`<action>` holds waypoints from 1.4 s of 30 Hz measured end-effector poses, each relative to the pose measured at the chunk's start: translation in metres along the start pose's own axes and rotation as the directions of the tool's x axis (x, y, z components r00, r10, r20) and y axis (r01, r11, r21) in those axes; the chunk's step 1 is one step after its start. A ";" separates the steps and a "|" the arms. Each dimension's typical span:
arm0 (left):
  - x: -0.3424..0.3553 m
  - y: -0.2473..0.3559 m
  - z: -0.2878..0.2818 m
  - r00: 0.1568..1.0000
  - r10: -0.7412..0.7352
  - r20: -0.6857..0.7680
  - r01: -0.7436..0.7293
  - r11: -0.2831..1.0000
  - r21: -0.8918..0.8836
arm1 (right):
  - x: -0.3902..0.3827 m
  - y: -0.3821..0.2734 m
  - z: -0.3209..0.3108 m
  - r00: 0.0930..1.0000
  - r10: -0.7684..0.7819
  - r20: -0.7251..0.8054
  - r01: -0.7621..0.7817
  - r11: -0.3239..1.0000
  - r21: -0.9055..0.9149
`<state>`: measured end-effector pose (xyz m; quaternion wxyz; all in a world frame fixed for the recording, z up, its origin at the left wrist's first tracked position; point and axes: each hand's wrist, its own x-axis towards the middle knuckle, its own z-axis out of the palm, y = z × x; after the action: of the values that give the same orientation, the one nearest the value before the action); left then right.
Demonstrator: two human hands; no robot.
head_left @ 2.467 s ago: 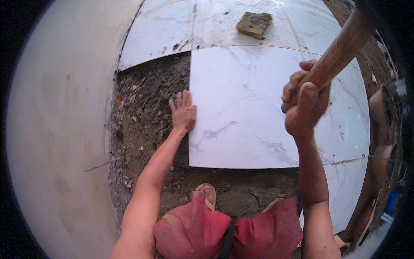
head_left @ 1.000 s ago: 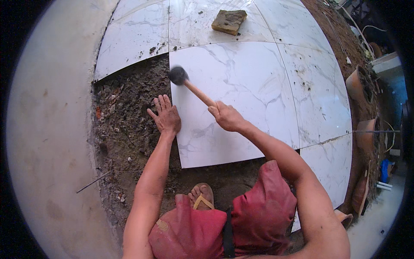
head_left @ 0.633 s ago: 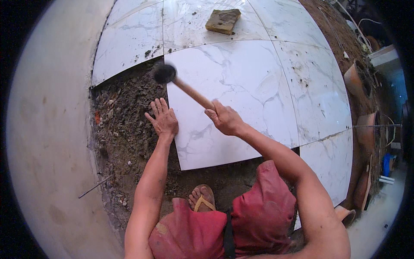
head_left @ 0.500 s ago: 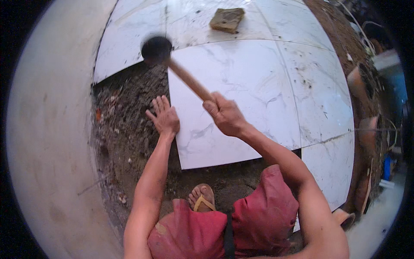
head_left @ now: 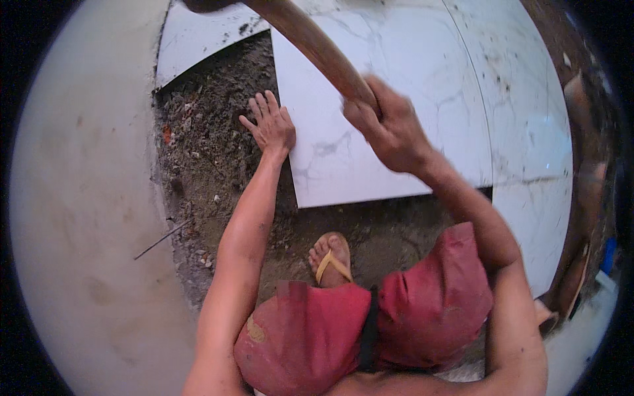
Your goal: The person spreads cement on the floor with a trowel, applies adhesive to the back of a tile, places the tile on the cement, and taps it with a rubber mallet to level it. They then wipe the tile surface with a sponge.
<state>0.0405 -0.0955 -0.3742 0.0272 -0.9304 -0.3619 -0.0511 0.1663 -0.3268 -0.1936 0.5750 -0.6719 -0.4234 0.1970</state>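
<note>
My right hand grips the wooden handle of a black-headed mallet, raised over a large white marbled floor tile. The mallet's head is cut off by the top edge of the picture. Fingers spread, my left hand rests against the tile's left edge, next to the dark wet mortar or soil bed. The tile's near edge stands out over the dark ground below it.
More laid white tiles border it on the right, and another tile lies at the far left. A pale wall or slab runs along the left. Curved orange-brown pieces stand at the right edge. My sandalled foot is on the soil.
The mallet has swung up nearer to me, with my right hand higher around its handle. The view has shifted, and the sponge-like block at the back has left the picture. My left hand keeps its place.
</note>
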 end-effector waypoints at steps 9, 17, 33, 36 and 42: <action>-0.005 -0.008 0.016 0.998 0.059 -0.034 -0.054 0.990 0.133 | -0.068 0.034 0.008 0.821 0.557 0.127 -0.422 0.741 -0.523; -0.016 -0.017 -0.008 0.943 0.330 -0.045 -0.326 0.942 0.082 | -0.088 0.003 0.011 0.992 -0.077 -0.099 0.058 0.981 -0.183; -0.006 0.019 0.001 0.989 0.050 0.137 -0.075 0.981 0.181 | -0.107 0.045 -0.045 0.910 0.373 -0.179 -0.412 0.854 -0.318; -0.005 0.017 0.006 0.992 0.050 0.116 -0.072 0.977 0.201 | -0.128 0.046 -0.039 0.945 0.237 -0.224 -0.277 0.946 -0.170; -0.001 0.003 0.014 0.968 0.079 0.238 -0.157 0.931 0.330 | -0.165 0.032 -0.057 0.930 0.340 -0.139 -0.365 0.901 -0.234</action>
<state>0.0428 -0.0974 -0.3885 0.1533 -0.9312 -0.3089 0.1185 0.1270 -0.4922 -0.2455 0.4576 -0.8144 -0.2890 0.2096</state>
